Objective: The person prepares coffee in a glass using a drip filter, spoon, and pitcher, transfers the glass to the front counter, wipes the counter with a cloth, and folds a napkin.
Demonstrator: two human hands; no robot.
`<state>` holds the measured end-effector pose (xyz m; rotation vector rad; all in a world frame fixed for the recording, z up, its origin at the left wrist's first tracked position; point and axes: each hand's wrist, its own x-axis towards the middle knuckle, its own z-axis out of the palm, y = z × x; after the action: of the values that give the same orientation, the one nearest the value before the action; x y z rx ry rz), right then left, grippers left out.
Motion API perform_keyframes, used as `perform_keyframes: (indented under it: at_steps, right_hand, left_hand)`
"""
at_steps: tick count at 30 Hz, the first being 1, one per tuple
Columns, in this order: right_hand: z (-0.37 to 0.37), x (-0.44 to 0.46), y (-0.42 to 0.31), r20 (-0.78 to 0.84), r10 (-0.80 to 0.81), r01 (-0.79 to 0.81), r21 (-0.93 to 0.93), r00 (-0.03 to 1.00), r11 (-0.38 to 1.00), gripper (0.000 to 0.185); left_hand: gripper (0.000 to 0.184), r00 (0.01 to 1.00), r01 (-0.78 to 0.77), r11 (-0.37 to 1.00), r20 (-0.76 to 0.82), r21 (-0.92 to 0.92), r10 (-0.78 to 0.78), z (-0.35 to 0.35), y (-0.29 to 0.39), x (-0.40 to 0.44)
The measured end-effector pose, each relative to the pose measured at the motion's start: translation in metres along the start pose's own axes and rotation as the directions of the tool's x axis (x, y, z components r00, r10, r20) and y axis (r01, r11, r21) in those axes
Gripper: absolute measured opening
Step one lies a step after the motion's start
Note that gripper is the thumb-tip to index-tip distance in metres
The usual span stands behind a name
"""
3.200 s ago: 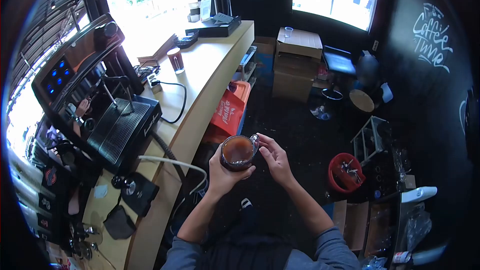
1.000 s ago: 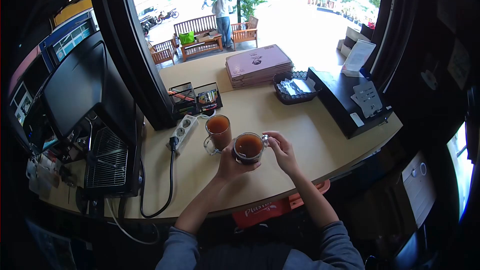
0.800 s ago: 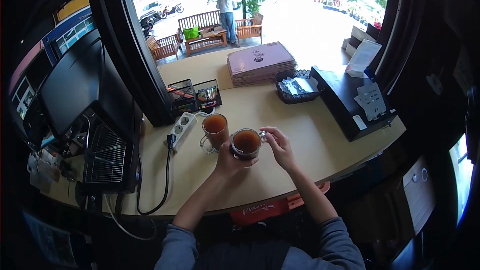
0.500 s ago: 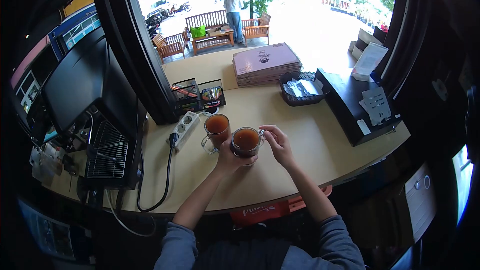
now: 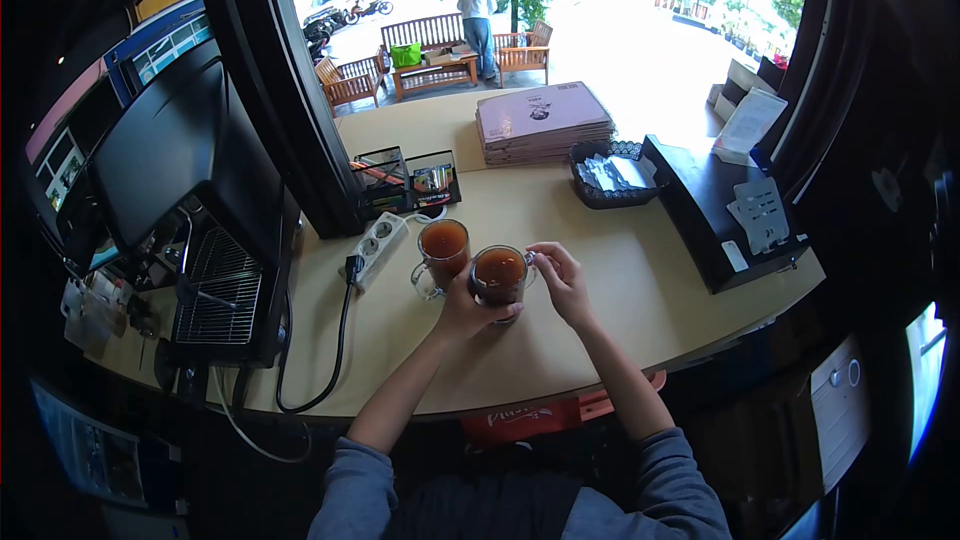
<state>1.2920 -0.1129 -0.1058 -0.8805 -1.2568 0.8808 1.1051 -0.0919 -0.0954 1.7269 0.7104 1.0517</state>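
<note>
Two clear glass mugs of reddish-brown drink are side by side over the counter (image 5: 600, 340). The nearer glass mug (image 5: 499, 275) is between my hands. My left hand (image 5: 466, 313) wraps around its left side and lower front. With thumb and fingers closed, my right hand (image 5: 560, 278) pinches its handle on the right. Just behind and to the left stands the second glass mug (image 5: 444, 247), its handle turned toward the lower left, close to my left fingers. Whether the nearer mug's base touches the counter is hard to see.
A power strip (image 5: 380, 240) with a black plug lies left of the mugs, near a coffee machine (image 5: 225, 280). Behind are a pen organizer (image 5: 433, 185), stacked pink folders (image 5: 545, 120), a black basket (image 5: 612, 198) of papers and a black box (image 5: 700, 210). Outside, a person (image 5: 478, 20) stands by benches.
The whole view has shifted slightly, moving the counter items a little right and up in the picture. My hands keep the same hold on the nearer mug.
</note>
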Motion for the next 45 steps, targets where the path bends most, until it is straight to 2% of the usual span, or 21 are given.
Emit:
perform_keyframes:
  at_steps: [2,5,7,8,12,14,15,17,19,21,24,27,33,36,45]
  right_hand:
    - [0.001,-0.001,0.000,-0.006,-0.008,0.008,0.001,1.000,1.000,0.019]
    - [0.000,-0.002,0.000,-0.015,-0.027,0.027,0.011,1.000,1.000,0.017]
    - [-0.002,-0.006,0.000,-0.052,-0.036,0.038,0.026,0.998,0.999,0.016]
    - [-0.003,-0.008,0.000,-0.050,-0.039,0.041,0.029,0.998,0.999,0.016]
    - [-0.008,-0.020,0.002,-0.105,-0.042,0.045,0.025,0.994,0.999,0.016]
    - [-0.009,-0.027,0.003,-0.126,-0.024,0.028,0.030,0.992,0.999,0.016]
    - [-0.008,-0.031,0.001,-0.122,-0.022,0.026,0.031,0.992,0.999,0.016]
    - [-0.007,-0.039,-0.002,-0.146,-0.021,0.028,0.045,0.989,0.999,0.017]
    - [-0.006,-0.048,-0.003,-0.156,-0.013,0.020,0.042,0.988,0.999,0.018]
    - [-0.003,-0.057,-0.005,-0.168,-0.004,0.011,0.040,0.986,0.999,0.019]
    - [0.003,-0.070,-0.011,-0.162,-0.001,0.007,0.036,0.987,0.999,0.019]
    - [0.010,-0.078,-0.013,-0.142,-0.013,0.011,-0.015,0.990,1.000,0.019]
    - [0.024,-0.083,-0.015,-0.111,-0.097,0.069,-0.234,0.989,0.970,0.015]
    - [0.034,-0.084,-0.018,-0.102,-0.129,0.099,-0.257,0.986,0.961,0.014]
    - [0.054,-0.080,-0.012,-0.098,-0.186,0.151,-0.287,0.978,0.946,0.013]
  left_hand:
    - [0.075,0.999,0.041,0.999,0.010,-0.013,-0.041,-0.002,-0.001,-0.003]
    - [0.072,0.999,-0.034,0.996,0.029,-0.082,0.037,-0.004,-0.003,-0.014]
    - [0.065,0.997,-0.020,0.989,-0.075,-0.146,0.009,-0.008,-0.001,-0.031]
    - [0.055,0.995,0.049,0.994,-0.083,-0.101,-0.058,-0.014,0.005,-0.041]
    - [0.047,0.971,0.150,0.986,-0.177,-0.078,-0.161,-0.039,0.001,-0.069]
    - [0.038,0.893,-0.009,0.993,-0.445,0.122,0.063,-0.043,-0.002,-0.072]
    - [0.038,0.892,-0.007,0.992,-0.449,0.122,0.062,-0.041,0.001,-0.070]
    - [0.033,0.789,-0.068,0.956,-0.571,0.286,0.227,-0.037,0.009,-0.061]
    - [0.038,0.808,-0.033,0.967,-0.563,0.253,0.175,-0.038,0.003,-0.058]
    - [0.041,0.835,-0.022,0.991,-0.543,0.130,0.089,-0.039,-0.005,-0.055]
    - [0.039,0.855,-0.056,0.998,-0.514,0.036,0.067,-0.045,-0.022,-0.050]
    - [0.032,0.863,-0.051,0.998,-0.502,0.031,0.060,-0.050,-0.027,-0.047]
    - [0.032,0.877,-0.101,0.994,-0.468,0.041,0.108,-0.045,-0.019,-0.050]
    - [0.031,0.878,-0.093,0.989,-0.459,0.116,0.136,-0.046,-0.020,-0.052]
    - [0.030,0.882,-0.081,0.992,-0.456,0.099,0.118,-0.046,-0.008,-0.068]
